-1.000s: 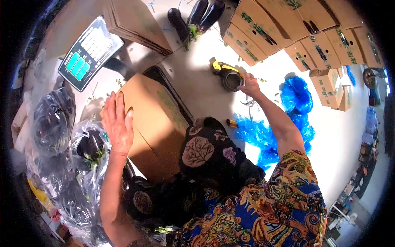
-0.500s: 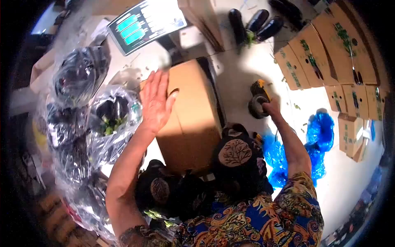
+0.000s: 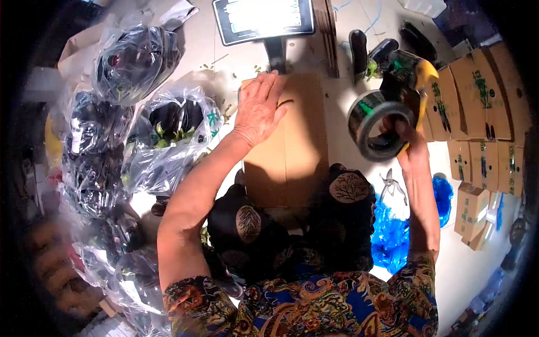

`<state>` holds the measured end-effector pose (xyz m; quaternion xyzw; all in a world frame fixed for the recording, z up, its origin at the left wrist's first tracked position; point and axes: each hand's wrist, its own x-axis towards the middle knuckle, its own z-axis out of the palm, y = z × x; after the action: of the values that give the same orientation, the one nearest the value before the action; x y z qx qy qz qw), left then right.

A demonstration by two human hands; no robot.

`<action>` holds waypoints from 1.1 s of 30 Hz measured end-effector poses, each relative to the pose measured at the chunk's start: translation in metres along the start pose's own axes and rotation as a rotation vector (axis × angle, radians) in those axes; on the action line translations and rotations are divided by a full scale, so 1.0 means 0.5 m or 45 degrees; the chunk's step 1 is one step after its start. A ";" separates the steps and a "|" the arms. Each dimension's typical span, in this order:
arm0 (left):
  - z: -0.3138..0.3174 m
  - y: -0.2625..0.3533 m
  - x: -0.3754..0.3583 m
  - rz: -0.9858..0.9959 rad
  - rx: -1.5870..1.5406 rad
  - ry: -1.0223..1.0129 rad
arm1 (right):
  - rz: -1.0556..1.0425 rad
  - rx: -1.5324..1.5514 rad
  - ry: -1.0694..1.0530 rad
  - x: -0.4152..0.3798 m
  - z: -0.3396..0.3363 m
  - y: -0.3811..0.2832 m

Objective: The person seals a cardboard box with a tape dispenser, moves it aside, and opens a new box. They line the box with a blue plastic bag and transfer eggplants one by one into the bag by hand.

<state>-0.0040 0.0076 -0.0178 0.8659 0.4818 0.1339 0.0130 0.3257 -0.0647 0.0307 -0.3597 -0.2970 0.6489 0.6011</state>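
Observation:
My left hand (image 3: 259, 109) lies flat on the far left part of a closed cardboard box (image 3: 292, 157), its fingers stretched out and nothing in its grasp. The box sits between my knees, just in front of a scale's display (image 3: 264, 19). Raised to the right of the box, my right hand (image 3: 412, 143) grips a tape dispenser (image 3: 420, 101) with a yellow frame. A large roll of tape (image 3: 359, 121) is on the dispenser, turned toward me and apart from the box. Part of the right hand's fingers is hidden behind the roll.
Eggplants (image 3: 358, 53) lie on the floor at the back right. Plastic bags of eggplants (image 3: 174, 118) line the left side. Printed cartons (image 3: 474, 90) are stacked at right. Blue plastic (image 3: 390, 236) and pruning shears (image 3: 393, 186) lie near my right forearm.
My right hand has lifted the tape dispenser up and closer to the camera. My left hand stays flat on the box. The view has shifted, and the shears now show.

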 end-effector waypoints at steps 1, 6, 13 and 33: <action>0.005 0.000 -0.003 -0.002 -0.005 0.001 | -0.101 -0.101 -0.161 -0.010 0.045 -0.020; 0.019 -0.005 -0.001 -0.004 -0.022 0.082 | 0.117 -0.652 -0.293 0.009 0.172 -0.048; 0.032 -0.027 -0.014 0.069 0.020 0.135 | -0.258 -1.102 -0.728 0.037 0.250 0.044; -0.115 -0.022 -0.199 -0.812 -2.423 0.188 | -0.115 -1.694 -0.840 0.040 0.355 0.089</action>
<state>-0.0773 -0.0761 0.0143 0.3155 0.3833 0.5069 0.7047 0.1541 -0.0409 0.0923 -0.4217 -0.8067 0.3810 0.1620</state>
